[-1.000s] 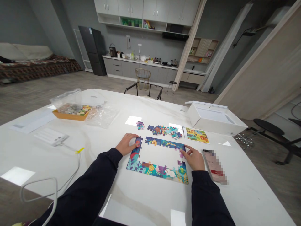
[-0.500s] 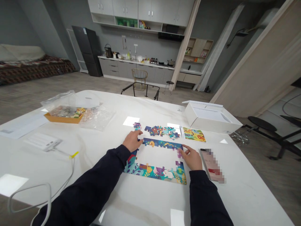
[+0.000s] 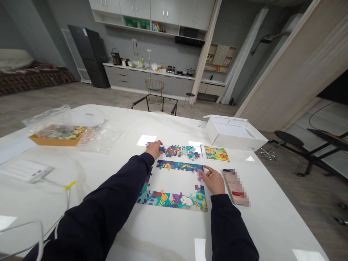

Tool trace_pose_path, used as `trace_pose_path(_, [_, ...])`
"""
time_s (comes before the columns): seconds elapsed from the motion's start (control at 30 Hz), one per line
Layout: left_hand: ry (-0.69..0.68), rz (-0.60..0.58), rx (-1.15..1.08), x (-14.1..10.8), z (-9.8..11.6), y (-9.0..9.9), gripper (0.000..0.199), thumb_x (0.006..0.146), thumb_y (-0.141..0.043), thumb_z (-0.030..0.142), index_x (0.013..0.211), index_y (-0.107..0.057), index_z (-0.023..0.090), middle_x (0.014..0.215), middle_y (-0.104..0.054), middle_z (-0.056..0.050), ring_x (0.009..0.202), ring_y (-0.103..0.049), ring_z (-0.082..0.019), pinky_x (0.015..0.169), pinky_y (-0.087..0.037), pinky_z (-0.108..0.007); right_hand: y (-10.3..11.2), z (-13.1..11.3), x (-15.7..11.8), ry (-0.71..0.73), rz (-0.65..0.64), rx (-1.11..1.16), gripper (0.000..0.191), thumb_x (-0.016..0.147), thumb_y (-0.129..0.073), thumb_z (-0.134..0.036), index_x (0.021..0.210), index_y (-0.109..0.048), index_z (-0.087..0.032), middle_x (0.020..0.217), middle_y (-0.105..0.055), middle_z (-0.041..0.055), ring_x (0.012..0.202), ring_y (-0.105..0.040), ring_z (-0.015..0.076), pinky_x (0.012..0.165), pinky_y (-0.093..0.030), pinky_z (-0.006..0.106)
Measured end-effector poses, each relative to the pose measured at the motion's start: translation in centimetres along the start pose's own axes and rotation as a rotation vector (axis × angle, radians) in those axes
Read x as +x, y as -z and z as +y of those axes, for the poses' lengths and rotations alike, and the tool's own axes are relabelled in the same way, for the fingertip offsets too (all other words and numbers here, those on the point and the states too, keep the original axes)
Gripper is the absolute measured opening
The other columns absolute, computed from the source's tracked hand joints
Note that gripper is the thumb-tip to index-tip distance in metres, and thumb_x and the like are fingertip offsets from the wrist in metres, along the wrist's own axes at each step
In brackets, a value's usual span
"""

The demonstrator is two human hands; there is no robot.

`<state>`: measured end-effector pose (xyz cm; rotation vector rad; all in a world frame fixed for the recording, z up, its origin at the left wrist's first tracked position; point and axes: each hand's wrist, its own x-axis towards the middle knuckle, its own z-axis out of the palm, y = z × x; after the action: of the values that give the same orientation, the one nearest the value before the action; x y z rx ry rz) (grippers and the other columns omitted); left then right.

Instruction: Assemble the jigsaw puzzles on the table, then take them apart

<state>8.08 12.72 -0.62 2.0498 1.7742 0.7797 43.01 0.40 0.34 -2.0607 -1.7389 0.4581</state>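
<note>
A partly assembled jigsaw puzzle lies on the white table, its colourful border pieces framing a bare middle. My left hand is over the left end of the loose pieces beyond the puzzle, fingers stretched out. A dark blue piece shows at its fingertips, and another lies partly hidden behind the hand. At the puzzle's right edge rests my right hand, thumb and index finger apart, touching the upper right corner and beside a purple piece. My left sleeve covers part of the puzzle's left side.
Loose puzzle pieces lie beyond the border, beside a yellow picture card. A phone is on the right, with an open white box behind. An orange tray, plastic wrapping and a white cable occupy the left.
My left hand has moved away from the puzzle's upper left corner, forward to the loose pieces. My right hand stays at the right edge. The view has shifted slightly to the right.
</note>
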Motion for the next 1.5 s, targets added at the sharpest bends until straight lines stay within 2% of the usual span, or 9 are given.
trace_pose_path(0.1, [-0.017, 0.071, -0.039, -0.7, -0.3, 0.7, 0.034, 0.065, -0.08, 0.015, 0.096, -0.068, 0.019, 0.097, -0.069, -0.01, 0.097, -0.065, -0.03, 0.092, -0.052, -0.046, 0.1, -0.1, -0.1, 0.001, -0.003, -0.002, 0.043, 0.092, -0.06, -0.051, 0.125, -0.072, -0.025, 0.069, -0.069, -0.0008, 0.077, -0.069, 0.0211, 0.063, -0.039, 0.026])
trace_pose_path(0.27, [-0.01, 0.192, -0.194, -3.3, -1.7, 2.9, 0.015, 0.08, -0.067, 0.026, 0.093, -0.073, 0.02, 0.085, -0.07, -0.007, 0.077, -0.067, -0.022, 0.077, -0.058, -0.039, -0.2, 0.2, 0.0, -0.006, 0.007, 0.012, 0.044, 0.092, -0.06, -0.052, 0.124, -0.072, -0.026, 0.069, -0.069, -0.0003, 0.076, -0.069, 0.0214, 0.064, -0.04, 0.026])
trace_pose_path(0.33, [0.053, 0.223, -0.403, -4.9, -2.6, 3.7, 0.022, 0.082, -0.069, 0.034, 0.096, -0.074, 0.018, 0.083, -0.072, -0.007, 0.073, -0.068, -0.021, 0.072, -0.06, -0.038, -0.4, 0.5, 0.1, 0.005, 0.012, 0.015, 0.044, 0.091, -0.06, -0.053, 0.124, -0.072, -0.026, 0.07, -0.07, -0.0003, 0.076, -0.069, 0.0213, 0.064, -0.04, 0.026])
trace_pose_path(0.43, [0.184, 0.235, -0.767, -7.5, -4.0, 4.2, 0.038, 0.074, -0.079, 0.047, 0.094, -0.075, 0.014, 0.084, -0.074, -0.009, 0.069, -0.069, -0.021, 0.07, -0.063, -0.04, -0.7, 0.8, 0.3, 0.027, 0.018, 0.013, 0.046, 0.091, -0.059, -0.054, 0.124, -0.072, -0.025, 0.07, -0.069, -0.0005, 0.075, -0.068, 0.0211, 0.064, -0.04, 0.027])
trace_pose_path(0.6, [0.271, 0.282, -0.913, -10.2, -5.2, 4.2, 0.056, 0.066, -0.084, 0.058, 0.097, -0.073, 0.013, 0.079, -0.072, -0.007, 0.072, -0.07, -0.02, 0.076, -0.064, -0.043, -0.9, 1.2, 0.4, 0.036, 0.024, 0.021, 0.049, 0.09, -0.057, -0.057, 0.122, -0.073, -0.024, 0.069, -0.068, -0.0006, 0.072, -0.067, 0.0211, 0.066, -0.041, 0.028])
trace_pose_path(0.83, [0.277, 0.287, -0.938, -10.2, -5.2, 3.8, 0.054, 0.07, -0.081, 0.054, 0.106, -0.071, 0.015, 0.076, -0.064, -0.001, 0.071, -0.068, -0.018, 0.077, -0.065, -0.041, -0.9, 1.5, 0.5, 0.036, 0.014, 0.004, 0.053, 0.087, -0.057, -0.061, 0.123, -0.073, -0.026, 0.071, -0.069, 0.0, 0.068, -0.065, 0.0222, 0.066, -0.043, 0.03])
trace_pose_path(1.03, [0.257, 0.277, -0.903, -10.2, -5.4, 3.5, 0.052, 0.072, -0.079, 0.053, 0.107, -0.073, 0.016, 0.08, -0.068, -0.003, 0.072, -0.069, -0.019, 0.076, -0.065, -0.04, -0.8, 1.5, 0.6, 0.046, 0.012, 0.001, 0.056, 0.086, -0.056, -0.063, 0.123, -0.073, -0.025, 0.071, -0.069, 0.0008, 0.066, -0.065, 0.0226, 0.067, -0.043, 0.031])
trace_pose_path(1.27, [0.184, 0.239, -0.807, -7.7, -5.2, 3.2, 0.049, 0.076, -0.078, 0.051, 0.108, -0.072, 0.014, 0.09, -0.078, -0.011, 0.077, -0.073, -0.024, 0.074, -0.061, -0.038, -0.8, 1.3, 0.5, 0.015, 0.004, -0.015, 0.055, 0.086, -0.056, -0.064, 0.124, -0.073, -0.027, 0.073, -0.069, -0.0003, 0.068, -0.065, 0.0217, 0.064, -0.042, 0.029])
trace_pose_path(1.5, [0.091, 0.163, -0.682, -5.9, -4.9, 2.1, 0.037, 0.08, -0.075, 0.048, 0.102, -0.073, 0.018, 0.091, -0.08, -0.01, 0.082, -0.074, -0.025, 0.067, -0.057, -0.033, -0.6, 1.2, 0.4, 0.015, 0.009, -0.001, 0.055, 0.086, -0.056, -0.063, 0.122, -0.074, -0.025, 0.073, -0.07, 0.0007, 0.068, -0.066, 0.0224, 0.065, -0.043, 0.03])
